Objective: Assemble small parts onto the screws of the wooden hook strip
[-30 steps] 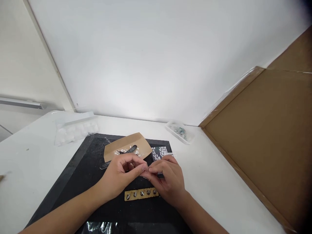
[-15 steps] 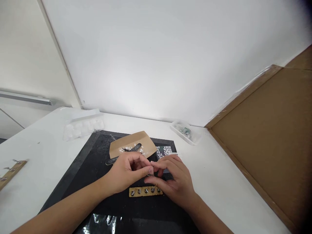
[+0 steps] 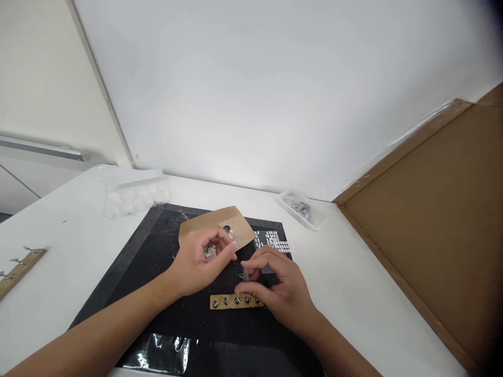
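My right hand [image 3: 281,285] pinches a small clear plastic piece [image 3: 246,274], possibly a false nail tip, between thumb and fingertips. Just left of it, my left hand [image 3: 204,259] is closed, thumb and index fingertips together; anything between them is too small to make out. Below the hands lies a short wooden strip [image 3: 231,305] with several round metal posts, its right end partly behind my right fingers. A sheet of brown paper [image 3: 212,217] sits behind my left hand, which covers most of the white bits and dark file [image 3: 227,229] on it.
A black mat [image 3: 157,293] covers the middle of the white table. Small white tabs [image 3: 277,242] lie at its right edge. A clear compartment box [image 3: 133,196] stands back left, a white tray [image 3: 301,209] back right. Another wooden strip [image 3: 21,269] is far left; cardboard [image 3: 424,220] borders the right.
My hands have come apart: the left has drawn up and left, off the clear piece, which is now visible in my right fingers. The view has shifted slightly.
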Demonstrator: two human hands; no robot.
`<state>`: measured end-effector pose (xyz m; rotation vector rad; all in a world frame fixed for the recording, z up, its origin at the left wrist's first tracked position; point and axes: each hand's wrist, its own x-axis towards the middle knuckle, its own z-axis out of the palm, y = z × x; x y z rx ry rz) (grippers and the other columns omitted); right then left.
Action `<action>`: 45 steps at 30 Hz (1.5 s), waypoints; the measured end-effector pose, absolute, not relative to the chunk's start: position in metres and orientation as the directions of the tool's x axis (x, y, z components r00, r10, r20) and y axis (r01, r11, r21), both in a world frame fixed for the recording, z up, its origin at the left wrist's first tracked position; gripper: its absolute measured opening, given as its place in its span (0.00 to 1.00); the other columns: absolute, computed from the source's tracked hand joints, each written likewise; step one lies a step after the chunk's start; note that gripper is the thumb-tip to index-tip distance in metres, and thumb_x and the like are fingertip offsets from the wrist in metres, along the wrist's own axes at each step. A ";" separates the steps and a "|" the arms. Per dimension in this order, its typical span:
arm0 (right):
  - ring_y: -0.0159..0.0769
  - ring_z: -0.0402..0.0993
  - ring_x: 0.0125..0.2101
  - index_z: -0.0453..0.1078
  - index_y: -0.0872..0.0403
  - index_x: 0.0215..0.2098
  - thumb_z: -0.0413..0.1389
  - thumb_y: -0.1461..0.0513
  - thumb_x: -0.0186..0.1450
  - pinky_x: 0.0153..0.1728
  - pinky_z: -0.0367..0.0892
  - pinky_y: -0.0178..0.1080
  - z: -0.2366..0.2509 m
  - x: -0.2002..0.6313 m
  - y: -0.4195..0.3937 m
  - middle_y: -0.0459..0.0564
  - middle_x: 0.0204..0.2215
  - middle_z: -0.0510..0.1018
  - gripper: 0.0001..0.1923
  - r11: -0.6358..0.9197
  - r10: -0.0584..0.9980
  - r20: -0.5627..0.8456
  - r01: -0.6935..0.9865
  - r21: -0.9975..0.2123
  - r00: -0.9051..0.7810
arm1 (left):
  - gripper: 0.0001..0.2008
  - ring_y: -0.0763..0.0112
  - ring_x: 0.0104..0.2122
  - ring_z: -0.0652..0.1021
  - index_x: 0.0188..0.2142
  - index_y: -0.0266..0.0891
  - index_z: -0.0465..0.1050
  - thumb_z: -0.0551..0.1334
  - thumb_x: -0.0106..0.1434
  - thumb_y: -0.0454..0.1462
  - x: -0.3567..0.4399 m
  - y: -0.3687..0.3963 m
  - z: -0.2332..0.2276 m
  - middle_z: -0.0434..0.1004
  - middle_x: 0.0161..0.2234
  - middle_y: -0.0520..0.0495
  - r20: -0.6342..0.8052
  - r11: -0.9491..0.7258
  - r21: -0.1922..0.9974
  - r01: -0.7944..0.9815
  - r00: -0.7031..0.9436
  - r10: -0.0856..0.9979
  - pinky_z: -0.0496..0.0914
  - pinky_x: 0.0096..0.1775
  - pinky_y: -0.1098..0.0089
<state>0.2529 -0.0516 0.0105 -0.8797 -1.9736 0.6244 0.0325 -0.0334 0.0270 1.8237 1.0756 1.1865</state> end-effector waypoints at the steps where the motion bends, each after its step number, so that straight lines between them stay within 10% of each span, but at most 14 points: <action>1: 0.35 0.77 0.31 0.79 0.50 0.41 0.73 0.51 0.63 0.37 0.69 0.40 0.009 0.251 -0.053 0.43 0.31 0.78 0.16 0.635 0.767 0.507 0.349 -0.690 -0.393 | 0.09 0.69 0.30 0.80 0.32 0.40 0.76 0.64 0.70 0.40 0.031 -0.031 0.027 0.83 0.29 0.50 0.406 -0.439 0.837 0.327 0.167 0.899 0.72 0.36 0.68; 17: 0.35 0.74 0.31 0.76 0.52 0.32 0.72 0.45 0.62 0.40 0.56 0.43 -0.015 0.214 -0.076 0.43 0.29 0.79 0.21 0.731 0.679 0.533 0.532 -0.427 -0.505 | 0.08 0.68 0.29 0.76 0.32 0.42 0.70 0.63 0.69 0.37 0.029 -0.023 0.014 0.76 0.27 0.55 0.614 -0.514 0.593 0.620 0.065 0.787 0.65 0.44 0.60; 45: 0.36 0.70 0.30 0.74 0.52 0.30 0.70 0.39 0.58 0.38 0.53 0.43 -0.022 0.209 -0.078 0.44 0.28 0.78 0.27 0.707 0.694 0.531 0.601 -0.372 -0.486 | 0.08 0.69 0.28 0.75 0.32 0.42 0.69 0.61 0.70 0.38 0.031 -0.021 0.009 0.76 0.26 0.55 0.604 -0.513 0.563 0.648 0.101 0.791 0.65 0.49 0.57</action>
